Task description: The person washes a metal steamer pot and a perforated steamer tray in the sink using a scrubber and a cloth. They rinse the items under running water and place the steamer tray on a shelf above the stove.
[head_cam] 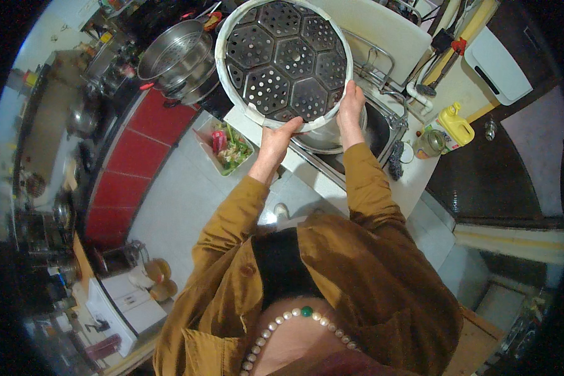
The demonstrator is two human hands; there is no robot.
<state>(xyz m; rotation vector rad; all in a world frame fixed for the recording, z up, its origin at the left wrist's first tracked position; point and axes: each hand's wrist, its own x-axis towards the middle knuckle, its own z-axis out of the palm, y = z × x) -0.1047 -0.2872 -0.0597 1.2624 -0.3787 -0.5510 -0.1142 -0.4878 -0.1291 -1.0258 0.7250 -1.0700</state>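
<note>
A round perforated metal steamer rack (294,56) with hexagon patterns and a white rim is raised above the sink, its face towards the camera. My left hand (277,141) grips the lower rim with the thumb over it. Higher up, my right hand (351,105) holds the rim's right side. Partly hidden under the rack, a metal pot or basin (326,141) sits in the sink (379,129). Both sleeves are mustard-brown.
A stacked metal steamer pot (178,61) stands at upper left. Below it is a bin (248,160) of vegetable scraps. Right of the sink are a dark scouring pad (395,160), a glass jar (431,142) and a yellow jug (456,127). A faucet (397,120) rises at the sink's edge.
</note>
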